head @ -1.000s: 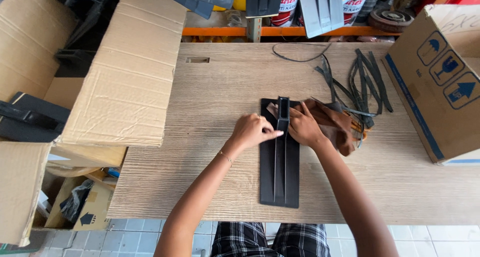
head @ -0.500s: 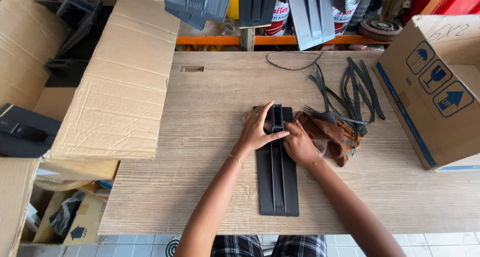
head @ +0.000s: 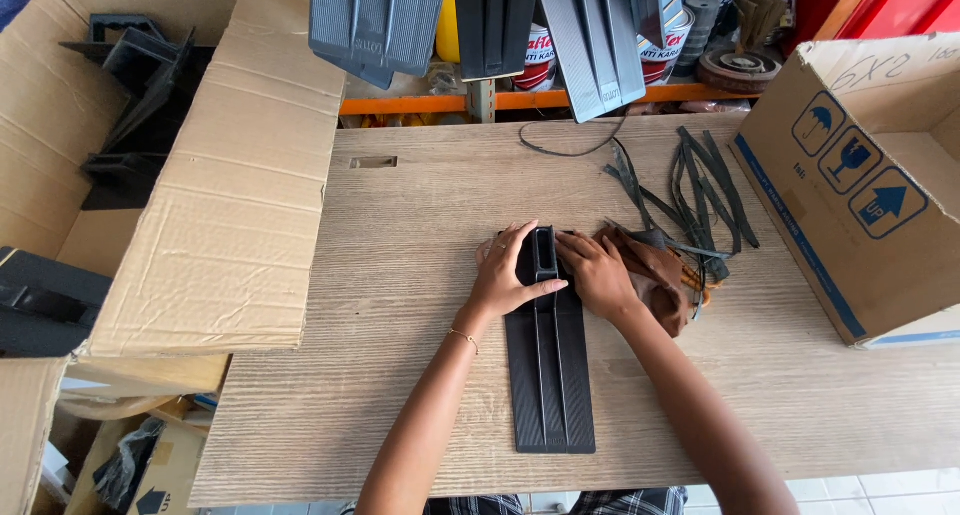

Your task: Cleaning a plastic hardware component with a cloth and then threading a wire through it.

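Note:
A long black plastic part (head: 548, 375) with a raised centre rib lies flat on the wooden table (head: 400, 215), its length running towards me. My left hand (head: 508, 273) rests on its far left end, thumb laid across the rib. My right hand (head: 597, 270) presses on the far right end beside the rib, with a brown cloth (head: 655, 275) bunched under and behind it. Whether the fingers hold the cloth cannot be told.
Black rubber strips (head: 700, 190) lie scattered at the back right. An open cardboard box (head: 870, 175) stands at the right. At the left are big cardboard boxes (head: 220, 195) holding black parts. More black parts (head: 590, 35) hang above the table's far edge.
My left hand moved from the middle of the part up onto its far left end. The right hand stayed at the far end by the cloth. The view tilted, so everything sits lower.

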